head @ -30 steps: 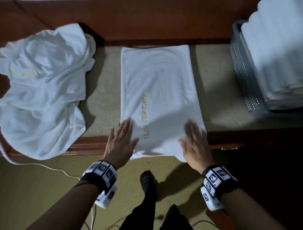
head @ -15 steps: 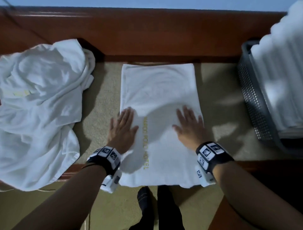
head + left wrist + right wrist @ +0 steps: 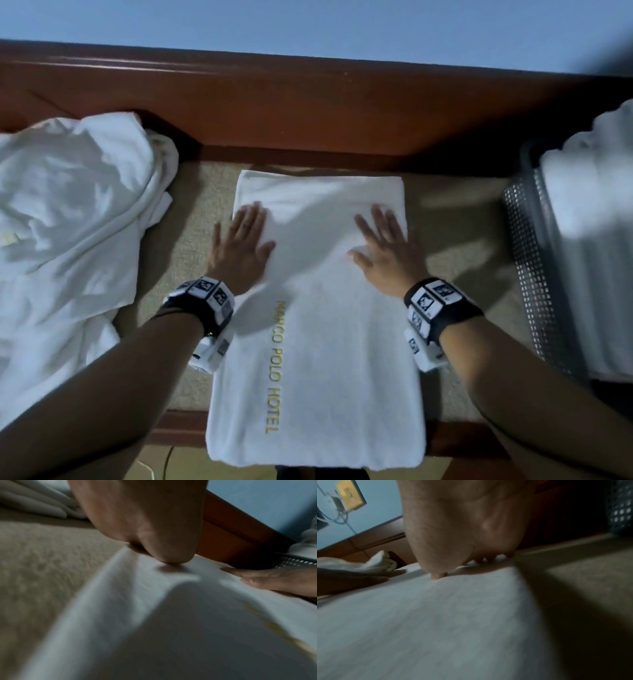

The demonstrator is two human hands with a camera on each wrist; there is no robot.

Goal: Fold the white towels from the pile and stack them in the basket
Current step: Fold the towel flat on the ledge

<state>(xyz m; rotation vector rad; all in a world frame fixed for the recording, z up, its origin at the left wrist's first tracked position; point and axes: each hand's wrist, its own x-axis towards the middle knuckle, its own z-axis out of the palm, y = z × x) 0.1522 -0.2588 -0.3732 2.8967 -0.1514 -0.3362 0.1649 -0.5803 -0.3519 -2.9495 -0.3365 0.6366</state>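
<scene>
Head view is showing the folded towel (image 3: 318, 342) lying on the beige bench top (image 3: 452, 212), between the pile (image 3: 65, 240) and the basket (image 3: 524, 260). Left hand (image 3: 239, 250) and right hand (image 3: 383, 253) are pressing flat on its far half, fingers straight and slightly spread, holding nothing.

Both forearms are bare, with no sleeves. Each wrist wears a black band (image 3: 205, 301) set with square black-and-white marker tiles, and a white camera block (image 3: 209, 356) hangs under it. The right band (image 3: 442, 308) and block (image 3: 423, 353) match.
</scene>
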